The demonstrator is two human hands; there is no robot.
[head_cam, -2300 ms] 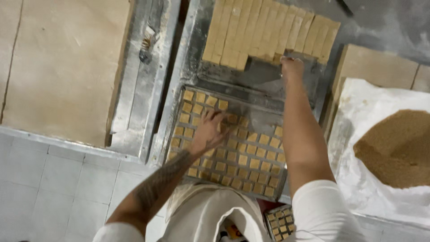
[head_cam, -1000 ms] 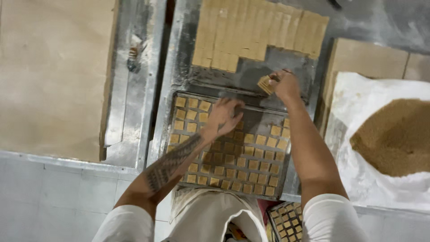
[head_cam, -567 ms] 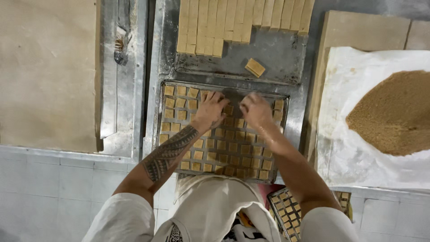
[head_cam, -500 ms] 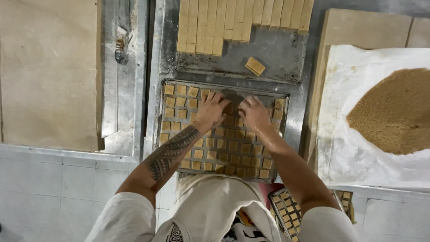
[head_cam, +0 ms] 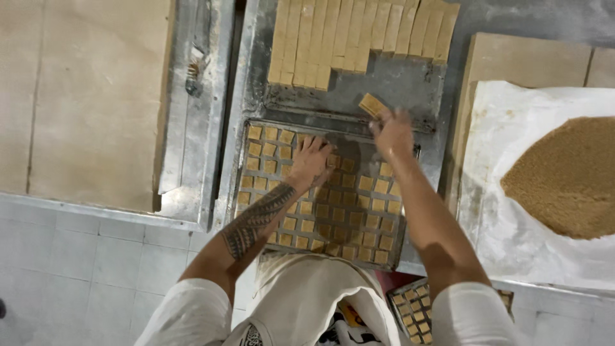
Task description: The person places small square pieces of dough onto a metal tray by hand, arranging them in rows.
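A metal baking tray [head_cam: 238, 192] in front of me holds rows of small tan dough squares [head_cam: 371, 205]. My left hand [head_cam: 312, 160] lies on the squares near the tray's top middle, fingers spread and holding nothing. My right hand [head_cam: 392, 131] is blurred just past the tray's far rim. Its fingertips reach a small stack of dough squares [head_cam: 373, 104] lying on the metal worktop, and I cannot make out a grip. Beyond the stack lies a tan dough slab [head_cam: 359, 32] cut into long strips, with its near edge stepped.
A large uncut dough sheet [head_cam: 90, 96] covers the board at left. A small tool [head_cam: 194, 64] lies on the metal ledge beside it. At right, a brown crumb heap [head_cam: 564, 176] sits on white paper [head_cam: 506, 211]. Another tray of squares [head_cam: 413, 311] shows by my right arm.
My right hand has left the tray and reached up to the small dough stack on the worktop. My left hand stays on the squares.
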